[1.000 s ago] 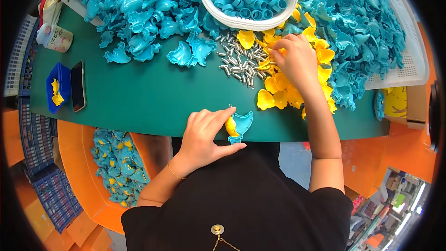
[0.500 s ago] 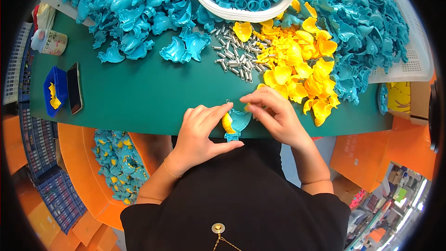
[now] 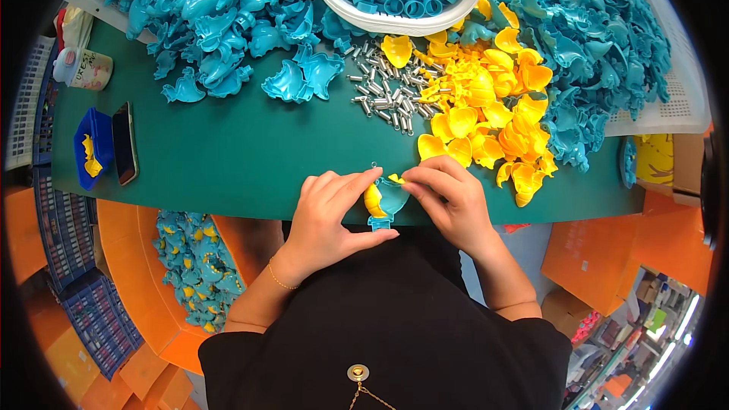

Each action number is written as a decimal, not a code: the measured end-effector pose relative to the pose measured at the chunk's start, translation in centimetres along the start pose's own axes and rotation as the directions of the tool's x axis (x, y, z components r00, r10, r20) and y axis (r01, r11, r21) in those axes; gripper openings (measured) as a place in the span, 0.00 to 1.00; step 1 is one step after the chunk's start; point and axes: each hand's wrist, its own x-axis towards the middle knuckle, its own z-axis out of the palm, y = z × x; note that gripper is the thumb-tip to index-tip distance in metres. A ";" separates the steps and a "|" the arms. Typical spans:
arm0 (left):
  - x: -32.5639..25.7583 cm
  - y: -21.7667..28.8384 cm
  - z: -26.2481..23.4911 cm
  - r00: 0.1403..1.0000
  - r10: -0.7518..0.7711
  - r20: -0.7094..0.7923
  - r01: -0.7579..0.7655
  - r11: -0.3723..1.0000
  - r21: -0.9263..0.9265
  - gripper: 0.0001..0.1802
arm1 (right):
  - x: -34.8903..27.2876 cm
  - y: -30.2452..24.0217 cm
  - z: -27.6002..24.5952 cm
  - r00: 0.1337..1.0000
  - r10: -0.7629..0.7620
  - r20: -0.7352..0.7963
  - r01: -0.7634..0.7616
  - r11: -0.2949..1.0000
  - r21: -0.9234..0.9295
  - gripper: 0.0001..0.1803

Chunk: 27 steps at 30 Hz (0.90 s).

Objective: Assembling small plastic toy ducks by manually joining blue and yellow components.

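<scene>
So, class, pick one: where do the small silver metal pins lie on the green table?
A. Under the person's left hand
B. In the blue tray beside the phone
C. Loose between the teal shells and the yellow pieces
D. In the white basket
C: the silver metal pins lie loose on the green table, with the teal shells to their left and the yellow pieces to their right.

Bare green mat (image 3: 228, 152) left of hands, yellow pieces (image 3: 493, 114) crowding right, metal pins (image 3: 383, 95) ahead

The person wore a black short-sleeved top, a thin gold bracelet (image 3: 282, 282) at the left wrist, and a gold pendant (image 3: 358, 373).
</scene>
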 end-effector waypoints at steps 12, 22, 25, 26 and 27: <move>0.2 0.1 0.3 1.000 0.002 -0.009 -0.002 1.000 0.029 0.48 | 0.0 -0.5 0.4 0.983 -0.142 0.114 0.176 0.892 -0.415 0.20; 0.8 0.3 0.2 0.999 0.041 -0.007 -0.040 0.997 0.063 0.47 | 2.3 -0.9 -2.6 0.843 -0.131 0.522 0.388 0.820 -0.421 0.26; 0.7 0.3 0.1 0.999 0.046 0.013 -0.046 0.997 0.054 0.47 | 4.3 -0.3 -5.2 0.905 -0.028 0.425 0.148 0.957 -0.251 0.16; 0.6 0.3 0.1 0.999 0.052 0.010 -0.052 0.997 0.055 0.47 | 4.7 -0.7 -6.1 0.941 0.013 0.339 0.072 0.969 -0.236 0.15; 0.6 0.2 0.1 0.998 0.055 0.003 -0.055 0.997 0.050 0.46 | 5.5 -0.5 -6.8 0.966 0.078 0.246 0.001 0.951 -0.308 0.14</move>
